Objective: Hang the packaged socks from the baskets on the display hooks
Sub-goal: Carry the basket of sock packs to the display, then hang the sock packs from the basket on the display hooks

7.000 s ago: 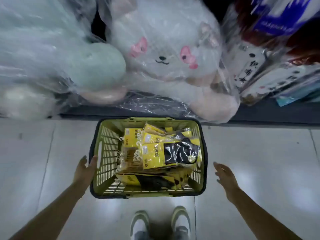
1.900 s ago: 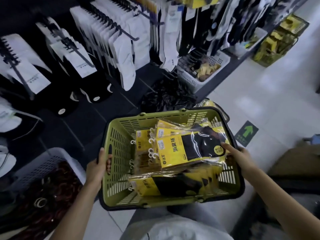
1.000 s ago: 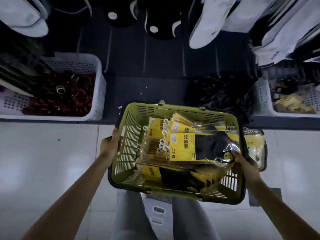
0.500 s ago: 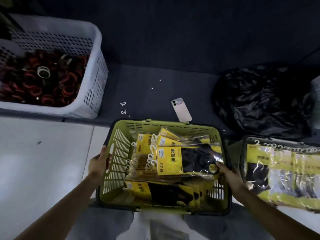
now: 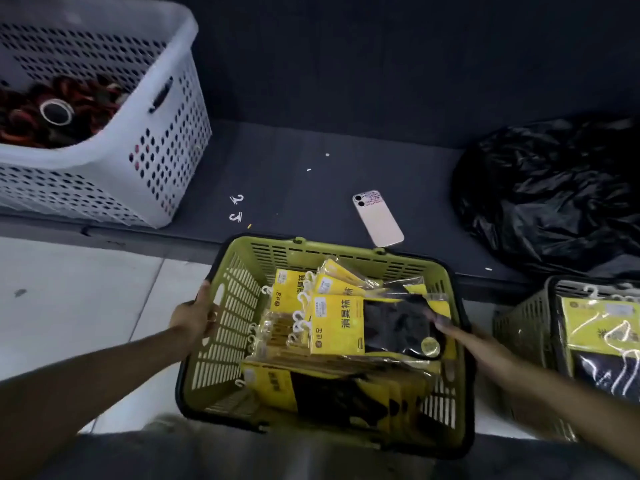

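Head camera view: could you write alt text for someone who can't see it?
A person holds a green basket full of yellow sock packs, left hand gripping its left rim, right hand reaching across its right rim. Beyond lie a pink phone, a white basket and a black bag.

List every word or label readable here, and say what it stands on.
"消臭袜": on the top yellow plastic-wrapped sock pack in the green plastic basket.
Its white sticker and round gold sticker: too small to read.
Red marks on the pink phone: blurred.
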